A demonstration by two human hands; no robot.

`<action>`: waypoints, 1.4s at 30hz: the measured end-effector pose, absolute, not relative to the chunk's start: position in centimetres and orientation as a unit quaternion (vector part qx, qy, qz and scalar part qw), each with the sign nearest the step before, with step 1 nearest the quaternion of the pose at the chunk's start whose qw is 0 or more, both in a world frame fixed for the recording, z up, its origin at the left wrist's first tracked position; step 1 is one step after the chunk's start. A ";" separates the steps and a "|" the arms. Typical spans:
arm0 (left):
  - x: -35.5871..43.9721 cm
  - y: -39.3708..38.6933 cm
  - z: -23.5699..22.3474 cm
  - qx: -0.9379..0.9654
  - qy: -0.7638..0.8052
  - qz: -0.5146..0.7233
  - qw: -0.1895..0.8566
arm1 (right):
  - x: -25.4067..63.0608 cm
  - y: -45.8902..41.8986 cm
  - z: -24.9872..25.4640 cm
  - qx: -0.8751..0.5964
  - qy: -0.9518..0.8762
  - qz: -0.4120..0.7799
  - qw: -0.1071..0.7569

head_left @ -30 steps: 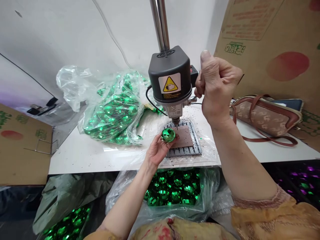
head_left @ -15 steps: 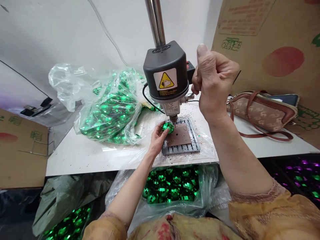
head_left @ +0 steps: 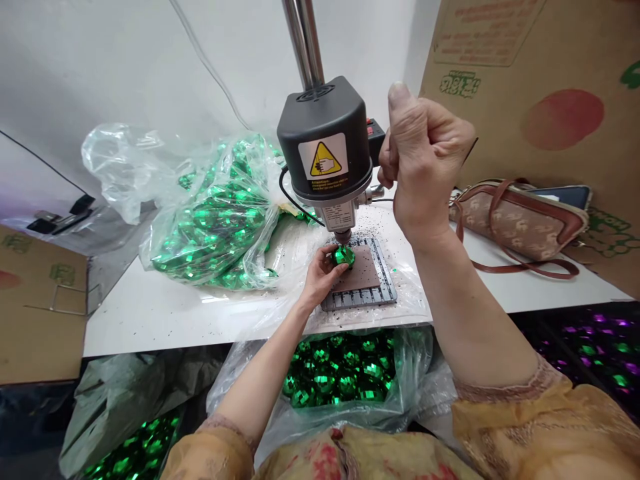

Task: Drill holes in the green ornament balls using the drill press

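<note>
Between the thumb and fingers of my left hand (head_left: 323,272) is a small green mirrored ball (head_left: 344,256). It sits right under the chuck (head_left: 343,236) of a black bench drill press (head_left: 323,147), over a brown board (head_left: 364,270) on the slotted metal base (head_left: 389,293). The ball hides the drill bit, so I cannot tell whether the bit touches it. Raised at the right side of the drill head, my right hand (head_left: 425,153) is closed in a fist round the drill press handle. Most of that handle is hidden by the hand; a dark end pokes out behind it.
A clear plastic bag (head_left: 210,227) of green balls lies on the white table (head_left: 150,320), left of the drill. Below the front edge is an open bag of more green balls (head_left: 345,373). A brown handbag (head_left: 525,217) and a cardboard box (head_left: 500,120) stand at right.
My left hand has moved the green ball a little to the right, from beside the chuck to beneath it. My right hand keeps its grip on the handle. The view has shifted slightly.
</note>
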State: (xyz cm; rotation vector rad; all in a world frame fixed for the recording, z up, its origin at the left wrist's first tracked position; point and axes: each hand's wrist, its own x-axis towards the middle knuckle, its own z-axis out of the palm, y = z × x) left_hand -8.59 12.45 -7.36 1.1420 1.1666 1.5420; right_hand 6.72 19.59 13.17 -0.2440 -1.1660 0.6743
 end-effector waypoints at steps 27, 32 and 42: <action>-7.4 11.6 -7.8 0.539 0.499 0.568 0.371 | 6.8 19.3 11.9 -0.126 -0.549 0.268 0.781; -7.5 11.7 -8.1 0.535 0.497 0.568 0.379 | 6.7 18.3 10.0 -0.099 -0.521 0.236 0.815; -7.5 11.6 -8.1 0.542 0.496 0.564 0.376 | 7.1 18.4 6.9 -0.073 -0.538 0.192 0.818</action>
